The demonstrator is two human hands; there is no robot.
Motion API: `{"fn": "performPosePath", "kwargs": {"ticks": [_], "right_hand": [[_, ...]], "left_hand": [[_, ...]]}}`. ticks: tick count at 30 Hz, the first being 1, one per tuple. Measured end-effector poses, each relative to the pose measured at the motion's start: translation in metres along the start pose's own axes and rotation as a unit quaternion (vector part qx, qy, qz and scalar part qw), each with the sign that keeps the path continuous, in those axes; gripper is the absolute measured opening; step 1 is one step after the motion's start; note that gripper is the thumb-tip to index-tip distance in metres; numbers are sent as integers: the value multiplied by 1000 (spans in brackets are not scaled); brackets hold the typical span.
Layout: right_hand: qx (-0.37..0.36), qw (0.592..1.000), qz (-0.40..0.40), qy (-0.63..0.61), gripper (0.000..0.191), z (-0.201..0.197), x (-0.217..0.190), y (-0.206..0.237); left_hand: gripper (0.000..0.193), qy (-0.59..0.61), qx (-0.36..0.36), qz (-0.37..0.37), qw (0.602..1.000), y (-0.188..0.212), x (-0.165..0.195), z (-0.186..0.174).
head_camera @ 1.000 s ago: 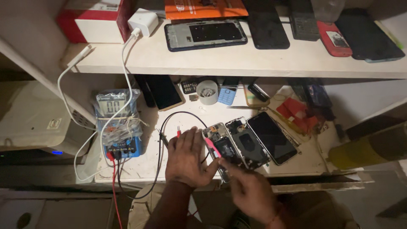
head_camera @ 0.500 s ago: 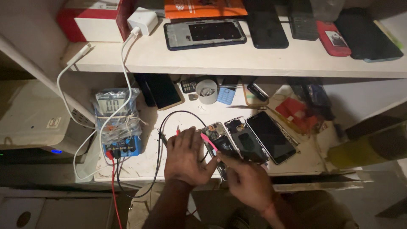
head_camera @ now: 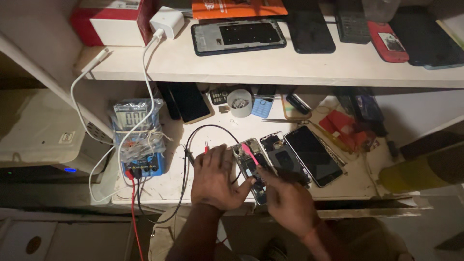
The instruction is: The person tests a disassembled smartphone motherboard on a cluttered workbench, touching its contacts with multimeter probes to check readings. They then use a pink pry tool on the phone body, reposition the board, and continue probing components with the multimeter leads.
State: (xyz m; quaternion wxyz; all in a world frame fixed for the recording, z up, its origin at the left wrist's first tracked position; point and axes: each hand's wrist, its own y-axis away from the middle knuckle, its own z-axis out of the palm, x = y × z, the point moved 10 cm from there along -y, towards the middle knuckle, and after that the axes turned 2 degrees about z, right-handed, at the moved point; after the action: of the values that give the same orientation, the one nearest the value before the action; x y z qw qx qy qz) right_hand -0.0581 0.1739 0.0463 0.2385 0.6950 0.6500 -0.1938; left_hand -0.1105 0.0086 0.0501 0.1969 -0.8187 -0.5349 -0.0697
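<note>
Right at the surface's (head_camera: 290, 126) front edge, left hand (head_camera: 215, 180) flat, pinning the opened phone (head_camera: 252, 166); right hand (head_camera: 286, 203) pinching something tiny I can't make out. Looks light but fragile, so hold the frame edges. Multimeter (head_camera: 137, 136) sits left.

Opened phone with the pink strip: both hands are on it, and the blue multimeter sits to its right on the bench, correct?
Not quite. In the head view the blue multimeter sits left of the opened phone with the pink strip; left hand and right hand are on it.
</note>
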Motion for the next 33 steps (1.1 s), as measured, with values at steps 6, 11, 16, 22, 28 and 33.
{"fn": "performPosePath", "kwargs": {"ticks": [6,11,16,22,28,33], "right_hand": [[42,995,-70,-50,55,-12,-14,21],[-20,999,10,26,58,4,-6,5],[18,998,-57,8,50,-4,-24,-10],[-2,1000,-23,-6,60,0,-13,19],[19,997,-69,6,47,-4,-33,-6],[-77,997,16,12,56,5,-17,-10]], "left_hand": [[90,43,9,-5,999,4,-4,0],[91,15,35,20,999,4,1,-5],[89,29,17,7,999,2,3,-5],[91,7,15,7,1000,2,-1,-5],[91,7,3,-5,1000,3,0,-3],[95,-29,-30,1,999,-1,1,0]]}}
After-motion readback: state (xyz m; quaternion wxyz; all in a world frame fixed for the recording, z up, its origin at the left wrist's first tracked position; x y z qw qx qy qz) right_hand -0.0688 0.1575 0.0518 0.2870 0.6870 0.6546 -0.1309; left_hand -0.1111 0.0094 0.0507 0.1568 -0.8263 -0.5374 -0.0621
